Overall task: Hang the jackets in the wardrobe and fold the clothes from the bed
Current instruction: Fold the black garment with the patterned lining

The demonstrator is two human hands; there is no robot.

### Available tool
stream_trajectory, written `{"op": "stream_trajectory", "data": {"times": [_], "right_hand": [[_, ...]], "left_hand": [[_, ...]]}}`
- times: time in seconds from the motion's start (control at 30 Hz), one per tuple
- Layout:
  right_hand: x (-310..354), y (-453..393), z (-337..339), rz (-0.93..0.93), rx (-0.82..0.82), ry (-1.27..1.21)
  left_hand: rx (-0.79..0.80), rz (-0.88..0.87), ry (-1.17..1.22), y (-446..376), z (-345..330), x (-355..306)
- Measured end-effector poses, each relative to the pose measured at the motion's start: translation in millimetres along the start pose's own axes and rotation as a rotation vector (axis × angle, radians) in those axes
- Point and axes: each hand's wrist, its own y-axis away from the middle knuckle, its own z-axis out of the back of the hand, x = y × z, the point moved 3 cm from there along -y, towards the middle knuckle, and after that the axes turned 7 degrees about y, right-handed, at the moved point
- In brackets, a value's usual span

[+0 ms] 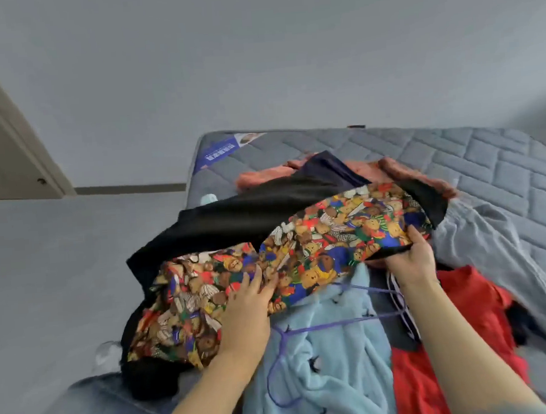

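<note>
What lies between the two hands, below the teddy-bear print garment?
In the head view, the light blue fleece garment with a purple drawstring lies between the left hand and right hand.

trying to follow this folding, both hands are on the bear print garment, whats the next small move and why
Probably lift and spread it flat. The right hand pinches an edge of the bear-print garment, the left hand grips its middle, and it hangs bunched with its black lining showing over the light blue fleece on the mattress. It needs straightening before any fold.
</note>
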Motion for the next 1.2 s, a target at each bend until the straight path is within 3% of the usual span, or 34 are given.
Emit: {"op": "stream_trajectory", "data": {"times": [0.07, 0.17, 0.23, 0.33, 0.43, 0.47, 0.53, 0.63, 0.7, 0.73, 0.8, 0.87, 1.03, 1.2], "right_hand": [[-21.5, 4.9, 55.1, -0.127, -0.034, -0.078], [-35.6, -8.1, 93.3, -0.148, -0.016, -0.068], [-29.3, -13.6, 94.7, -0.084, -0.027, 0.074], [-18.8, -28.4, 79.7, -0.027, -0.082, 0.31], [-17.9, -21.8, 78.4, 0.079, -0.334, 0.337], [-23.0, -11.3, 74.5, 0.112, -0.346, 0.366], [-43.8, 16.9, 68.5, 0.158, -0.249, 0.452], [-82.7, 70.2, 63.8, 0.229, -0.104, 0.591], [-108.0, 96.5, 61.2, 0.257, -0.067, 0.664], [-120.2, 106.1, 59.4, 0.261, -0.031, 0.709], [-141.1, 119.6, 55.0, 0.239, 0.045, 0.797], [-153.6, 126.8, 50.8, 0.221, 0.08, 0.847], [-169.8, 134.0, 45.3, 0.184, 0.184, 0.989], [-193.9, 152.3, 43.9, 0.172, 0.407, 0.991]], "left_hand": [[0.189, 0.04, -0.128, 19.3, -50.3, -2.1], [0.188, 0.077, -0.22, 31.9, -72.4, 3.8], [0.213, 0.062, -0.219, 29.2, -67.9, 2.3], [0.334, 0.062, -0.156, 19.6, -48.7, -5.3], [0.484, 0.055, 0.1, 21.4, -24.4, -6.4], [0.472, 0.068, 0.226, 26.1, -15.5, -2.3], [0.297, 0.105, 0.401, 42.4, 4.4, 13.4], [-0.172, 0.252, 0.341, 77.7, 31.8, 48.6], [-0.343, 0.436, 0.311, 97.9, 36.9, 73.8], [-0.323, 0.532, 0.319, 103.6, 34.6, 83.0], [-0.129, 0.665, 0.377, 107.1, 21.4, 91.2], [-0.015, 0.653, 0.453, 103.7, 7.9, 85.9], [-0.078, 0.568, 0.456, 96.4, 2.2, 69.3], [-0.137, 0.551, 0.973, 96.4, 43.6, 56.3]]}}
